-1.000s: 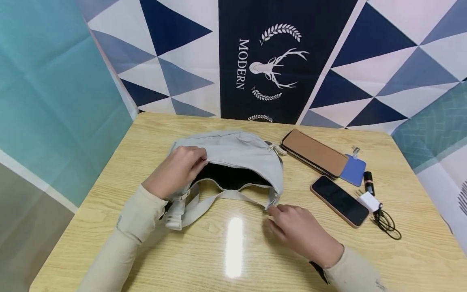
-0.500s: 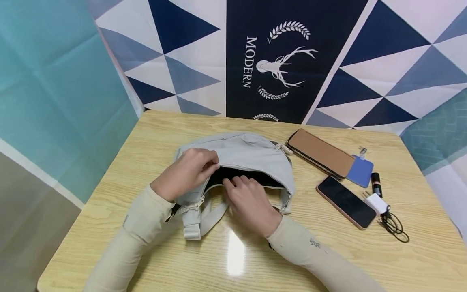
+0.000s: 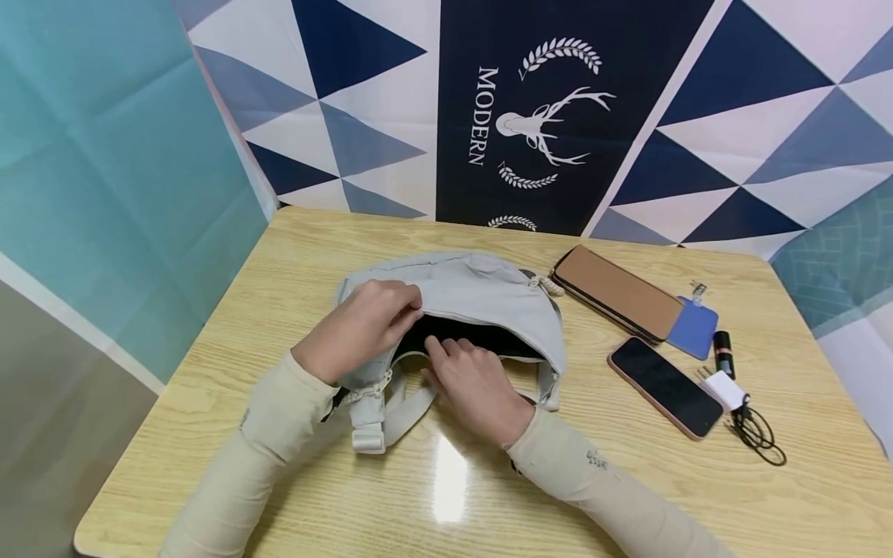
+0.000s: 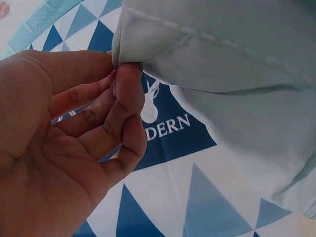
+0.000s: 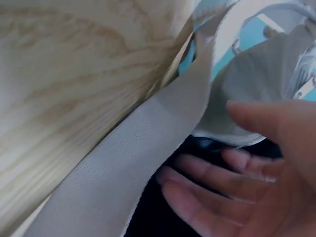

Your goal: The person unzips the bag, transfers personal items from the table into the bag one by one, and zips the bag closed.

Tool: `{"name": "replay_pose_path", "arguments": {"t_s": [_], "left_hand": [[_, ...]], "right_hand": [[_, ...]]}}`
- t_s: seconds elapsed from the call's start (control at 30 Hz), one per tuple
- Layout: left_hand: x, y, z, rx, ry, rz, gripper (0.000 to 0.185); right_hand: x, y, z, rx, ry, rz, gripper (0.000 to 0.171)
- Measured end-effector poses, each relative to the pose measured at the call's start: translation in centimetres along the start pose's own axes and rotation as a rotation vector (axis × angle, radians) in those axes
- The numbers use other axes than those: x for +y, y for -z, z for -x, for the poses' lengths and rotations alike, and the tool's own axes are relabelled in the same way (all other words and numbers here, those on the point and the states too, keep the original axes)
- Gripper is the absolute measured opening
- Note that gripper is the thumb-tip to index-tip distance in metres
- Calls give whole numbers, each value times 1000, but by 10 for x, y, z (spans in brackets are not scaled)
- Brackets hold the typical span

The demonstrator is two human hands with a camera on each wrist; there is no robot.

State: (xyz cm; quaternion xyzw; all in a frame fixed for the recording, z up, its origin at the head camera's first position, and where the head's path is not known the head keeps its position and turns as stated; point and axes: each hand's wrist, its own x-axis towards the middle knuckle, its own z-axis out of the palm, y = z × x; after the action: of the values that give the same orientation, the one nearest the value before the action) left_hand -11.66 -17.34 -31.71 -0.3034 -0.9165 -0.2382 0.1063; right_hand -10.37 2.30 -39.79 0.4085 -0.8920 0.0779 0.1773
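- The right hand (image 3: 474,380) lies at the near lip of the grey bag (image 3: 481,291), fingers fairly straight, tips reaching into the dark opening; the head view hides those tips, while the right wrist view shows them spread loosely against the black lining beside the bag's strap (image 5: 123,163), gripping nothing.
- The left hand (image 3: 363,329), just left of the right one, pinches the bag's upper edge. Only the left wrist view shows the pinch plainly: thumb and forefinger closed on the fabric's hem (image 4: 129,29).
- Well right of the right hand on the bench (image 3: 279,256) lie a phone (image 3: 666,386), a white charger with cable (image 3: 732,399), a lipstick (image 3: 724,342), a blue card (image 3: 692,327) and a brown wallet (image 3: 617,293).
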Motion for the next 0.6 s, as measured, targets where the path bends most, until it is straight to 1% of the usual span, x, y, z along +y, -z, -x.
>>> {"name": "replay_pose_path", "arguments": {"t_s": [0.1,0.27,0.37,0.47,0.6], "left_hand": [[2,0,0,9,-1,-3,13],[1,2,0,53,4,-2,13],[-1,4,0,75,-9,-10,13],[-3,6,0,94,-19,-11,13],[-5,9,2,124,-15,-17,11]], "right_hand": [[2,-2,1,-48,32,31,10],[0,-4,5,-165,120,27,17],[-4,-6,8,-214,141,27,17],[-8,-6,11,-231,142,37,16],[-13,-9,15,-212,143,45,14]]}}
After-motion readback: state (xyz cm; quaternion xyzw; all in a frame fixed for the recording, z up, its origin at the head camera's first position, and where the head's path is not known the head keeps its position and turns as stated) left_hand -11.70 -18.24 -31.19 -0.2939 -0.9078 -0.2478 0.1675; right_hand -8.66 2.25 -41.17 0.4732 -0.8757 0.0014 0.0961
